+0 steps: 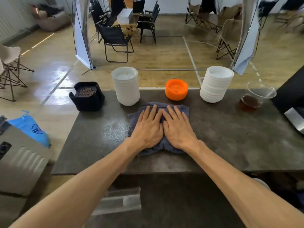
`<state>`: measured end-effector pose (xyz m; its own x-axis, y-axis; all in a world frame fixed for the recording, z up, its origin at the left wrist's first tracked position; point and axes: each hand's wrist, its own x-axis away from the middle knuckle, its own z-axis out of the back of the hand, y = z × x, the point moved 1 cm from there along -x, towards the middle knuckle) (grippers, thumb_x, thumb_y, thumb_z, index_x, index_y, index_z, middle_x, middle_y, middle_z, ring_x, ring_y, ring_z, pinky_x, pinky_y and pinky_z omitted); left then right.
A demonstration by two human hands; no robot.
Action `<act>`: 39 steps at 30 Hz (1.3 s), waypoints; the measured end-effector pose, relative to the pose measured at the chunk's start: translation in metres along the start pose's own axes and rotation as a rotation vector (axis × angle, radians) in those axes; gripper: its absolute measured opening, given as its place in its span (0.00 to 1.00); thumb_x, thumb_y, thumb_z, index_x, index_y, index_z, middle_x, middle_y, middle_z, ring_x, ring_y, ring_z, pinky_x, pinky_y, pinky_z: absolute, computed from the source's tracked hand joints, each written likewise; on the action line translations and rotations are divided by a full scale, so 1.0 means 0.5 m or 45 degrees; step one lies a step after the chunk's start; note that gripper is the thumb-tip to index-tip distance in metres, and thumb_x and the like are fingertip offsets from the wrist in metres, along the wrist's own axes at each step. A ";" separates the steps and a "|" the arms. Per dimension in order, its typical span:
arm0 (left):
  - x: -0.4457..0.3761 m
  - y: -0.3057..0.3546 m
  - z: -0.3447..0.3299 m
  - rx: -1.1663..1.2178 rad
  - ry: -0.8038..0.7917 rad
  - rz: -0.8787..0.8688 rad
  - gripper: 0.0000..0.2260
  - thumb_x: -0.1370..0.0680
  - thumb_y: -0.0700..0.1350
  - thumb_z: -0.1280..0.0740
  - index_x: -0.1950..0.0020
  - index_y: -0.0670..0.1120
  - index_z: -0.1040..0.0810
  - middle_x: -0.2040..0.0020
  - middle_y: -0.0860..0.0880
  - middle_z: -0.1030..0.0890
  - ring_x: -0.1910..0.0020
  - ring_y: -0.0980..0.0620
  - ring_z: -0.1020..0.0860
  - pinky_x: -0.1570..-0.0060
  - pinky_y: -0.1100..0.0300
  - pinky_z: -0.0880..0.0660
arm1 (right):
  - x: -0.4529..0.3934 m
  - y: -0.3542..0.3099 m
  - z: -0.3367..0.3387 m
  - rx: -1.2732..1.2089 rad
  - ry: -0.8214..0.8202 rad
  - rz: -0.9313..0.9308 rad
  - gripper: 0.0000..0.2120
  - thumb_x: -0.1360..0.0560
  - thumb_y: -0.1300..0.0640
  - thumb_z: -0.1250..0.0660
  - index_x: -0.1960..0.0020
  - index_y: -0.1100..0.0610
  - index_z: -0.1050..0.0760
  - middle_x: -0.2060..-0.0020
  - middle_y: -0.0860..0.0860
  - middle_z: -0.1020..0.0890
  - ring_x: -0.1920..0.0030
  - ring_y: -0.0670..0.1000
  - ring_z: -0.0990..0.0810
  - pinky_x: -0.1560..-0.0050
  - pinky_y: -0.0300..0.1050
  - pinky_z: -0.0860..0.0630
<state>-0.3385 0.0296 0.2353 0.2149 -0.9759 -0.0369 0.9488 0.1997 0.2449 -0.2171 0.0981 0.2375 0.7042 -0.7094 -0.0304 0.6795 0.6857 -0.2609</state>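
Head view: we look down on two bare forearms reaching to the middle of the dark counter (230, 137).
Cloth: the grey-blue cloth (134, 119) lies bunched on the counter, centre, nearer than the orange tub, and both hands are on top of it.
Left hand: our left hand (148, 127) presses palm-down on the cloth's left half.
Right hand: our right hand (178, 127) presses palm-down on the right half, its thumb side touching the left hand.
Grip: on both hands the grip is apart, with fingers straight and spread flat and nothing clamped.
Pale patch: a whitish smear (115, 130) marks the counter just left of the cloth.
Far row: from left to right stand a black holder (87, 96) at the left edge, a white stack (125, 87), an orange tub (176, 89) and a second white stack (215, 86).
Far right: a clear glass (253, 99) with dark liquid at its bottom stands well apart from the cloth.
Floor, left: a blue bag (31, 127) lies beside the counter.
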 end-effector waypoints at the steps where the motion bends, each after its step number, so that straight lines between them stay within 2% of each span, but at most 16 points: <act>1: 0.000 0.000 0.000 -0.018 -0.001 0.001 0.26 0.16 0.51 0.50 0.19 0.46 0.50 0.18 0.43 0.52 0.20 0.42 0.54 0.22 0.47 0.57 | 0.001 0.000 0.001 0.002 -0.008 0.002 0.26 0.16 0.49 0.53 0.19 0.52 0.49 0.19 0.50 0.51 0.19 0.51 0.57 0.21 0.53 0.57; 13: 0.101 0.037 -0.012 -0.100 -0.045 -0.001 0.29 0.19 0.56 0.57 0.18 0.47 0.53 0.18 0.46 0.53 0.19 0.46 0.57 0.21 0.48 0.57 | 0.109 -0.005 0.015 0.003 -0.117 0.090 0.27 0.16 0.48 0.56 0.19 0.52 0.55 0.19 0.50 0.55 0.20 0.50 0.61 0.22 0.51 0.62; 18: 0.171 0.085 -0.026 -0.028 -0.004 0.023 0.26 0.16 0.54 0.54 0.18 0.49 0.54 0.18 0.49 0.54 0.20 0.49 0.59 0.22 0.52 0.61 | 0.187 0.002 0.012 0.013 -0.100 0.132 0.26 0.15 0.48 0.57 0.19 0.53 0.54 0.19 0.50 0.54 0.20 0.50 0.60 0.21 0.51 0.62; 22: 0.212 0.119 -0.044 -0.071 0.006 0.016 0.30 0.20 0.57 0.62 0.19 0.49 0.53 0.18 0.50 0.53 0.20 0.50 0.59 0.22 0.52 0.60 | 0.240 0.019 0.007 0.074 -0.075 0.176 0.34 0.22 0.43 0.68 0.19 0.53 0.54 0.19 0.50 0.53 0.20 0.50 0.59 0.21 0.52 0.60; 24: 0.223 0.132 -0.047 -0.102 0.020 0.006 0.30 0.21 0.57 0.62 0.19 0.49 0.52 0.18 0.50 0.51 0.19 0.50 0.57 0.22 0.53 0.61 | 0.254 0.029 0.008 0.068 -0.080 0.185 0.36 0.24 0.42 0.70 0.19 0.52 0.54 0.19 0.50 0.53 0.20 0.50 0.59 0.21 0.51 0.60; 26: 0.223 0.136 -0.040 -0.106 0.046 -0.012 0.30 0.20 0.57 0.60 0.19 0.49 0.48 0.19 0.50 0.46 0.19 0.50 0.52 0.23 0.55 0.58 | 0.256 0.034 0.015 0.051 -0.063 0.186 0.34 0.22 0.42 0.67 0.19 0.52 0.52 0.19 0.50 0.50 0.19 0.50 0.57 0.21 0.50 0.59; 29: 0.211 0.127 -0.025 -0.092 0.052 -0.048 0.30 0.20 0.57 0.59 0.20 0.48 0.44 0.20 0.50 0.42 0.20 0.49 0.47 0.23 0.54 0.53 | 0.243 0.032 0.022 -0.021 -0.068 0.143 0.26 0.16 0.46 0.55 0.19 0.52 0.49 0.19 0.50 0.48 0.20 0.50 0.55 0.21 0.49 0.57; 32: 0.184 0.118 -0.020 -0.080 0.012 -0.012 0.29 0.18 0.56 0.59 0.19 0.48 0.50 0.18 0.49 0.48 0.19 0.50 0.53 0.22 0.53 0.58 | 0.211 0.029 0.023 -0.035 -0.132 0.102 0.26 0.15 0.48 0.55 0.19 0.52 0.53 0.19 0.50 0.53 0.20 0.50 0.60 0.21 0.51 0.59; 34: 0.155 0.110 -0.019 -0.041 -0.034 0.044 0.27 0.17 0.55 0.56 0.19 0.49 0.53 0.18 0.49 0.54 0.20 0.49 0.58 0.22 0.51 0.63 | 0.179 0.031 0.023 -0.006 -0.157 0.089 0.27 0.15 0.48 0.55 0.19 0.52 0.55 0.19 0.51 0.55 0.20 0.51 0.61 0.21 0.52 0.59; 39: 0.074 0.079 -0.001 -0.013 -0.079 0.090 0.26 0.15 0.53 0.53 0.19 0.50 0.54 0.18 0.48 0.56 0.20 0.48 0.59 0.22 0.49 0.61 | 0.091 0.031 0.032 -0.002 -0.153 0.054 0.26 0.15 0.49 0.54 0.19 0.52 0.52 0.19 0.51 0.52 0.20 0.52 0.58 0.21 0.53 0.59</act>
<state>-0.2931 0.0015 0.2430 0.2673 -0.9628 0.0403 0.9340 0.2691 0.2349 -0.1712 0.0789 0.2476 0.7518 -0.6552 0.0743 0.6485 0.7142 -0.2633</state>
